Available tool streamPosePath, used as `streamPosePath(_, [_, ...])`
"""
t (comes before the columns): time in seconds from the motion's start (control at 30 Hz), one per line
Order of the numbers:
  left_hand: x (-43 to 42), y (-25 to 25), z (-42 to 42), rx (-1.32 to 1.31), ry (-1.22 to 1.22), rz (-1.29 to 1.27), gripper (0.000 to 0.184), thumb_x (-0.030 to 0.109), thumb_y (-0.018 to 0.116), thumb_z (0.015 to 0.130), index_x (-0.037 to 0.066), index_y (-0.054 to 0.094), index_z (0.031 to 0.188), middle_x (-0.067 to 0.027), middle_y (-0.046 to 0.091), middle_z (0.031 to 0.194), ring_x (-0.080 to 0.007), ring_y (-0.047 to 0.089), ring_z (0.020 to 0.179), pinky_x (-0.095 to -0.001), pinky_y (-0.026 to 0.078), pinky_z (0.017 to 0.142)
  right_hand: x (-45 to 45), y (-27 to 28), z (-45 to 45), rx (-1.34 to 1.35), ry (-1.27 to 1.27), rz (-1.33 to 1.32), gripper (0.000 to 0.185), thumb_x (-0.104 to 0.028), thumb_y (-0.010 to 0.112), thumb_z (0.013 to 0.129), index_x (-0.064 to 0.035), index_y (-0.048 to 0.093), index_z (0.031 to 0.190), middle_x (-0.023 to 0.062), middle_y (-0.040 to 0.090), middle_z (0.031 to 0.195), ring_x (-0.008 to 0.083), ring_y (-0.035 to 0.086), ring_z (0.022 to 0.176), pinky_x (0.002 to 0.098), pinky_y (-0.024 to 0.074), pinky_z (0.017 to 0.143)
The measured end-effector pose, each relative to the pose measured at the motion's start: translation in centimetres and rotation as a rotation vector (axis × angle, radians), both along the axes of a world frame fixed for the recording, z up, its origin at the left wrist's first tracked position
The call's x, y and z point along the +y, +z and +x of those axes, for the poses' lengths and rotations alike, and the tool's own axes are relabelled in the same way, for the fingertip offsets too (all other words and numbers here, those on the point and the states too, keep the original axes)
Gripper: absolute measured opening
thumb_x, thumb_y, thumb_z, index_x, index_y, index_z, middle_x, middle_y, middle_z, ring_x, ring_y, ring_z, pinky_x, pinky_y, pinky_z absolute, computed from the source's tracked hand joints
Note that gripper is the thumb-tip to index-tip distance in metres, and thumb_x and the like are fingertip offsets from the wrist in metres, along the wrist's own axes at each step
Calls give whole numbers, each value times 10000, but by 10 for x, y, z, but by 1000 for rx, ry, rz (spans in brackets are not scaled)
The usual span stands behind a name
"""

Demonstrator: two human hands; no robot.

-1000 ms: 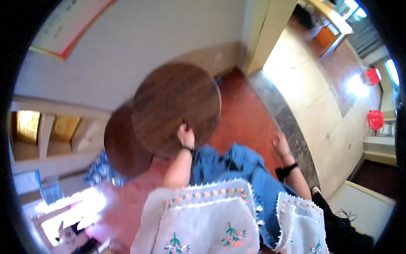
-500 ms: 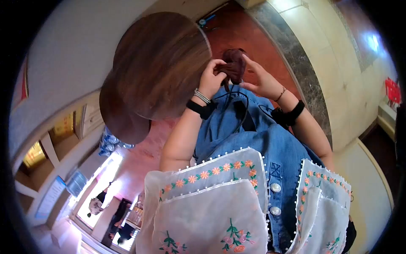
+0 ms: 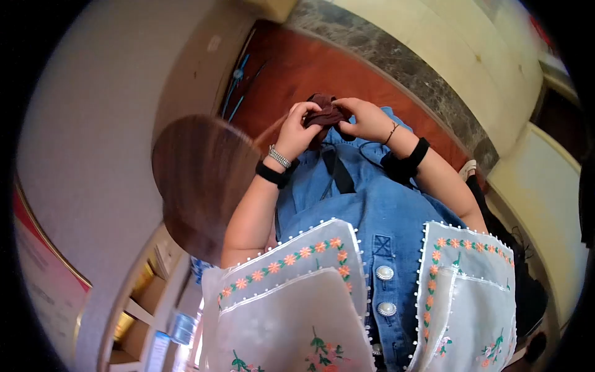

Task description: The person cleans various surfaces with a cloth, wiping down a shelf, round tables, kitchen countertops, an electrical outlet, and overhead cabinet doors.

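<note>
Head view: the left hand [image 3: 297, 131] and right hand [image 3: 367, 119] grasp a crumpled maroon cloth [image 3: 328, 115] at the denim dress's [image 3: 331, 214] far end; it seems gathered up, neither spread nor released.

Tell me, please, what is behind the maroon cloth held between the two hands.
Around the maroon cloth, reddish floor and blue denim garment show behind; whatever lies directly behind it or within its folds is covered.
</note>
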State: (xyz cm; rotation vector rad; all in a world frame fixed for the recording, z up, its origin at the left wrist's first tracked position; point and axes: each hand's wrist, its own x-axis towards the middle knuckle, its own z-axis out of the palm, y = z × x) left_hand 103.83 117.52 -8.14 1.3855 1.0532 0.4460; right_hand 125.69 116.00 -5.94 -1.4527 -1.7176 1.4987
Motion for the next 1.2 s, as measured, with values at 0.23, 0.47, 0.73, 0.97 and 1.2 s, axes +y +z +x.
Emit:
streamPosePath(0.23, [-34, 13, -51, 114, -111, 114, 322, -29, 573, 727, 26, 526, 1040, -77, 473, 1064, -189, 536, 989, -294, 439, 871, -37, 2, -45, -105, 96, -34, 329, -194, 601, 720, -36, 594, 1008, 160, 622, 907, 322, 591, 878, 391, 479, 773])
streamPosePath(0.47, [-20, 39, -44, 252, -201, 314, 401, -48, 506, 666, 23, 511, 1060, -151, 536, 1048, -308, 532, 1007, -350, 424, 911, -24, 1, -45, -89, 112, 75, 323, -206, 587, 683, -44, 594, 962, 157, 596, 896, 322, 572, 867, 397, 472, 762])
streamPosePath(0.73, [-6, 49, -42, 138, -220, 182, 554, -9, 498, 684, 69, 490, 1232, -163, 550, 1072, -324, 529, 1038, -355, 423, 919, -21, 18, -46, 12, 9, 182, 274, -147, 575, 660, -47, 589, 915, 136, 560, 861, 308, 545, 836, 376, 459, 750])
streamPosePath(0.97, [-1, 63, -54, 41, -173, 156, 532, -22, 495, 671, 55, 523, 1197, -154, 557, 1060, -300, 539, 1036, -347, 421, 932, -3, 53, -43, -35, 101, 248, 302, -212, 571, 675, -36, 594, 920, 145, 598, 902, 320, 564, 891, 396, 468, 804])
streamPosePath(1.2, [5, 77, -34, -118, -230, 104, 554, -53, 511, 659, 41, 515, 1206, -137, 557, 1127, -254, 533, 1083, -336, 415, 953, -4, 68, -26, -133, 110, 304, 289, -186, 553, 662, -44, 591, 910, 148, 586, 880, 323, 560, 864, 394, 470, 759])
